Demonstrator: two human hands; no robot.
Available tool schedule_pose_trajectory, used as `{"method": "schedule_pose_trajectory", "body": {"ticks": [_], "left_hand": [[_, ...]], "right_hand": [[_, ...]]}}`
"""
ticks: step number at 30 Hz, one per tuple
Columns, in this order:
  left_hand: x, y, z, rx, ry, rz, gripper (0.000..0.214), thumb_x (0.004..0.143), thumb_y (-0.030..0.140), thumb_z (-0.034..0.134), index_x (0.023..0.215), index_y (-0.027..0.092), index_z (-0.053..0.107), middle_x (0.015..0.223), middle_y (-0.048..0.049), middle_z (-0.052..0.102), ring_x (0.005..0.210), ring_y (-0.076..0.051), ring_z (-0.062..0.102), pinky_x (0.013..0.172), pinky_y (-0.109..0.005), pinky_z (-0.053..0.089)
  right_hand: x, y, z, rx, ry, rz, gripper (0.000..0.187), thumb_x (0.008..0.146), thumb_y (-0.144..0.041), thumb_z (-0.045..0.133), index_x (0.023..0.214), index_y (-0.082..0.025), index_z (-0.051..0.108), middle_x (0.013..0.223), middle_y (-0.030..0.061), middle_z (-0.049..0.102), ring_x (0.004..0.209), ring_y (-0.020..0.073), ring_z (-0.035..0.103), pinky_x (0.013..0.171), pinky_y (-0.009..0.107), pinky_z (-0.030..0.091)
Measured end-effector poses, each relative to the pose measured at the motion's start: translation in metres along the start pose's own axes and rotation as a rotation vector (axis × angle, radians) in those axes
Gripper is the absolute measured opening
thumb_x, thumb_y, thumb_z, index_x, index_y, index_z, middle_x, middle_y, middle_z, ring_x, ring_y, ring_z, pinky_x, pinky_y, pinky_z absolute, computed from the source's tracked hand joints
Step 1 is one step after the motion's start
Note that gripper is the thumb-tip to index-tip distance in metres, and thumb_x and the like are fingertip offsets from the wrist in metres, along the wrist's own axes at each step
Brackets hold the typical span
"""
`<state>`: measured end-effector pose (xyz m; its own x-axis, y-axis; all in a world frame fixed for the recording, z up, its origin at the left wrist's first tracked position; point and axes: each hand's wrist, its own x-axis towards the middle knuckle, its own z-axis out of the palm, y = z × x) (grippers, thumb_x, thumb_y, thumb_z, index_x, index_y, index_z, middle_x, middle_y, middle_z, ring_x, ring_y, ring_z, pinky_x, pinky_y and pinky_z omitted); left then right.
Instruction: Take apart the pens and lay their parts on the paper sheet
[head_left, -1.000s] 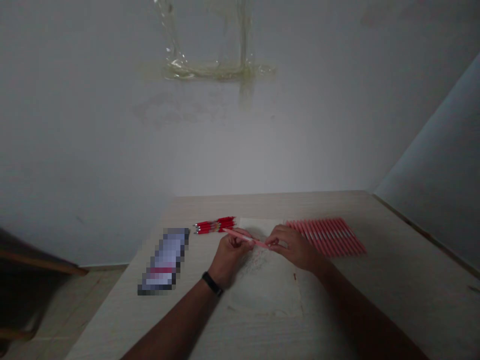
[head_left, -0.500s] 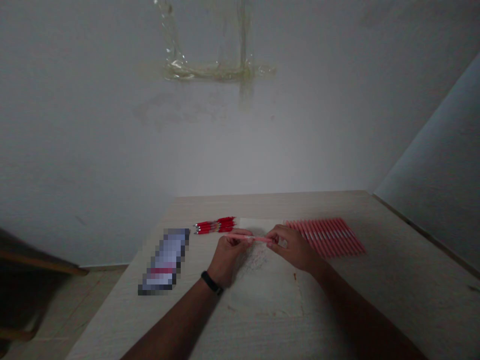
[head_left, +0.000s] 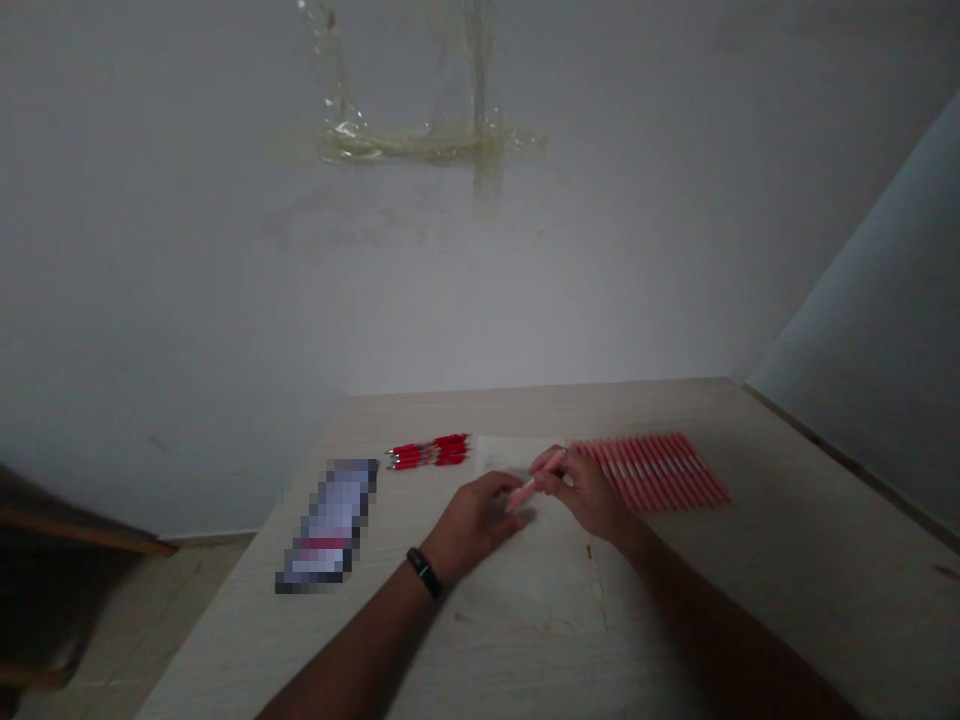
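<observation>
A pink pen [head_left: 521,494] is held slanting over a pale sheet of paper [head_left: 532,590], its upper end tilted to the right. My right hand [head_left: 589,492] pinches it between thumb and fingers. Around the pen's lower end, my left hand [head_left: 476,520] has its thumb and fingers apart; whether they touch the pen I cannot tell. Just beyond my right hand lies a neat row of similar pink pens [head_left: 652,468], side by side. Several red pens [head_left: 429,452] lie bunched past my left hand.
A blurred-out, phone-like flat object [head_left: 330,520] lies on the left of the pale wooden table [head_left: 247,640]. The wall [head_left: 525,310] rises behind the table's far edge. At the far left, a dark piece of furniture [head_left: 60,580] stands on the floor.
The pink pen has turned from nearly level to slanted, with its right end raised. My left fingers have spread from their grip, and that hand has dropped slightly.
</observation>
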<state>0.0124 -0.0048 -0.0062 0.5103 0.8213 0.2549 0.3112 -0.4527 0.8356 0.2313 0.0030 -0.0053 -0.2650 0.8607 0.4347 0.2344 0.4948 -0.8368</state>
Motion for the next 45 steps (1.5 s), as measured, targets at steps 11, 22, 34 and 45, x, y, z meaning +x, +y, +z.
{"method": "schedule_pose_trajectory", "body": {"ticks": [11, 22, 34, 45], "left_hand": [[-0.006, -0.016, -0.003, 0.388, -0.103, 0.046, 0.045, 0.076, 0.025, 0.077, 0.119, 0.023, 0.065, 0.134, -0.0129, 0.055, 0.124, -0.031, 0.05, 0.107, -0.047, 0.041], [-0.006, -0.019, -0.002, 0.358, -0.074, 0.068, 0.046, 0.074, 0.022, 0.079, 0.117, 0.024, 0.066, 0.133, -0.0117, 0.056, 0.123, -0.032, 0.051, 0.106, -0.049, 0.042], [-0.005, -0.021, -0.002, 0.355, -0.088, 0.05, 0.048, 0.073, 0.02, 0.079, 0.119, 0.025, 0.066, 0.135, -0.0119, 0.056, 0.125, -0.032, 0.051, 0.107, -0.049, 0.042], [-0.005, -0.018, -0.002, 0.367, -0.093, 0.05, 0.046, 0.073, 0.02, 0.08, 0.117, 0.023, 0.068, 0.134, -0.0123, 0.056, 0.124, -0.031, 0.051, 0.106, -0.048, 0.042]], "right_hand": [[0.001, 0.002, -0.03, -0.271, 0.132, 0.165, 0.023, 0.095, -0.038, 0.054, 0.081, -0.021, 0.059, 0.061, -0.003, 0.059, 0.044, 0.0106, 0.045, 0.043, 0.022, 0.032], [0.003, 0.004, -0.026, -0.311, 0.084, 0.112, 0.023, 0.092, -0.033, 0.053, 0.073, -0.02, 0.056, 0.067, -0.001, 0.06, 0.049, 0.0106, 0.046, 0.045, 0.022, 0.033], [0.003, 0.008, -0.028, -0.368, 0.112, 0.09, 0.024, 0.092, -0.032, 0.054, 0.072, -0.02, 0.056, 0.062, -0.0027, 0.058, 0.05, 0.0104, 0.049, 0.049, 0.021, 0.037], [0.006, 0.003, -0.032, -0.271, 0.277, 0.128, 0.016, 0.085, -0.036, 0.067, 0.085, -0.02, 0.064, 0.075, 0.0019, 0.07, 0.057, 0.0139, 0.061, 0.05, 0.022, 0.043]]}}
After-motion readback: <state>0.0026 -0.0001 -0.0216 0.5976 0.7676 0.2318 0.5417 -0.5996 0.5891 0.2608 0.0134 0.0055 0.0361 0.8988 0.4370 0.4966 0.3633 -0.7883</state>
